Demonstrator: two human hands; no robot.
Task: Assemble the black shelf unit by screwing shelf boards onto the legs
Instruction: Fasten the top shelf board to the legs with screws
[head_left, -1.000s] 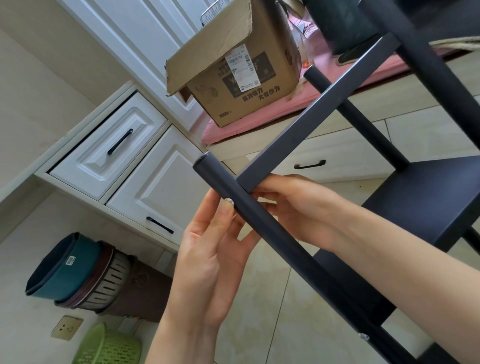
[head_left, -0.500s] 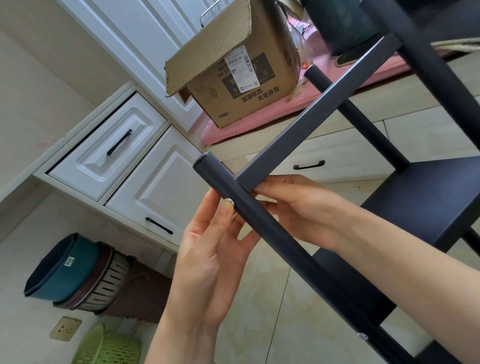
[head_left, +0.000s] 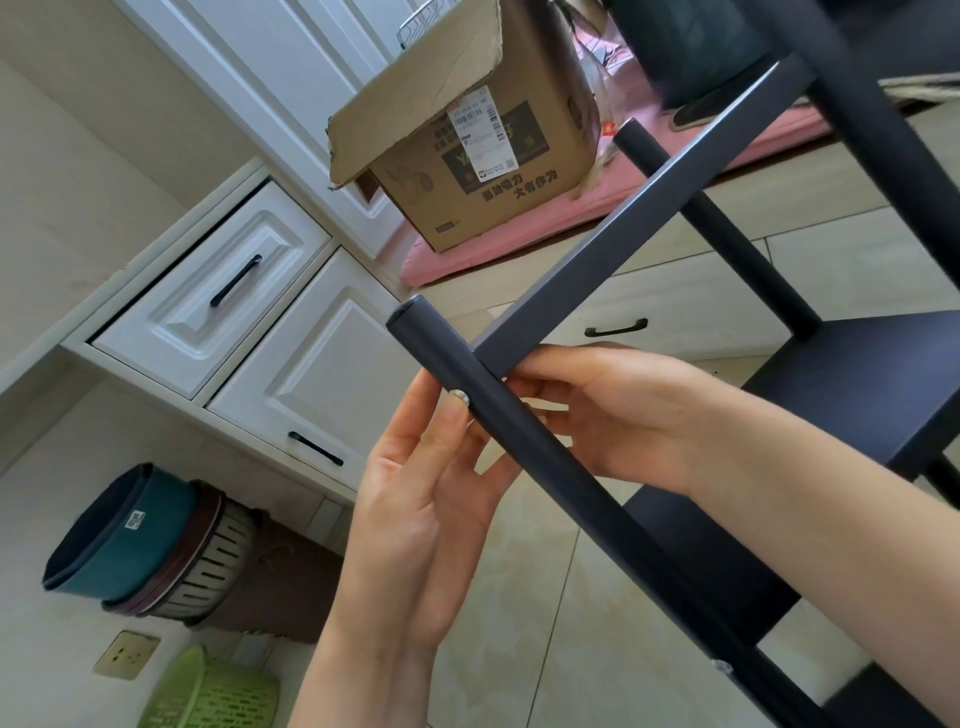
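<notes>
The black shelf unit lies tilted in front of me. Its round leg (head_left: 545, 467) runs from upper left to lower right. A shelf board (head_left: 597, 254) meets the leg near its top end. A silver screw (head_left: 460, 398) sits in the leg at that joint. My left hand (head_left: 431, 499) reaches up from below, its straight fingertips touching the screw head and its thumb behind the leg. My right hand (head_left: 613, 410) grips the shelf board's corner just behind the leg. Another board (head_left: 857, 395) is fixed lower down, with a second screw (head_left: 722, 666) near the bottom.
A cardboard box (head_left: 467, 156) stands on a pink mat (head_left: 519, 239) beyond the frame. White drawers (head_left: 208, 296) are at the left. Stacked bins (head_left: 135, 540), a green basket (head_left: 208, 696) and a wall socket (head_left: 126, 653) lie lower left. Tiled floor (head_left: 530, 613) shows below.
</notes>
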